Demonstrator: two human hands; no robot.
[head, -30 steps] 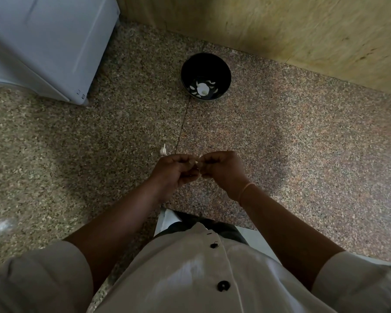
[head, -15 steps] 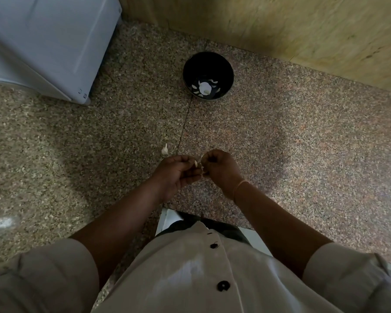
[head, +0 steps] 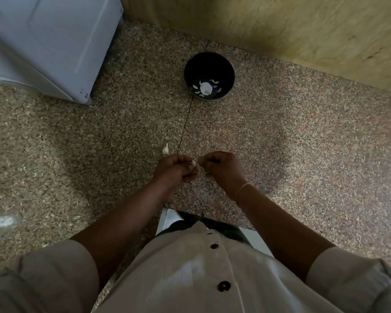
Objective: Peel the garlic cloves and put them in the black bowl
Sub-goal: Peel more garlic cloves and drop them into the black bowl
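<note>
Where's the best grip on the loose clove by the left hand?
Pinch the loose clove across its fat near end, from above: it lies on the counter with its thin tip pointing away toward the bowl. The left hand is nearest, but it and the right hand hold another clove.

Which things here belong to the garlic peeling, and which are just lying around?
In use: garlic clove pinched between left hand and right hand; black bowl holding peeled cloves; loose garlic piece on counter.
Just there: white appliance; wooden wall.

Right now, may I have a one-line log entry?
left hand: holds garlic clove | right hand: pinches it | black bowl: something white inside
</note>
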